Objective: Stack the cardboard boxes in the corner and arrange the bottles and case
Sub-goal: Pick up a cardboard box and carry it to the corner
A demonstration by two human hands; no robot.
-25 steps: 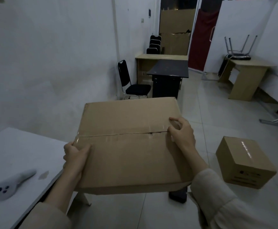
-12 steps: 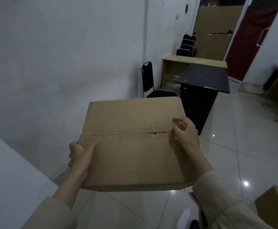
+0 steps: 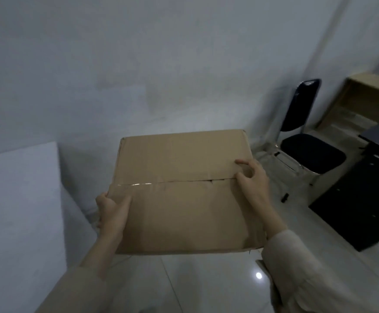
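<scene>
The person holds a taped cardboard box (image 3: 181,190) above the floor. The left hand (image 3: 111,213) grips its left edge, and the right hand's (image 3: 254,181) fingers (image 3: 242,162) curl closed over its right edge.

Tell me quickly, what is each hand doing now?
Left hand: closed on the left edge of the cardboard box.
Right hand: holding the same box at its right edge.

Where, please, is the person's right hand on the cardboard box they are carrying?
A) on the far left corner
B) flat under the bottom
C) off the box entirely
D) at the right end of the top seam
D: the right hand grips the cardboard box where the taped seam meets its right edge, fingers curled over the top.
</scene>
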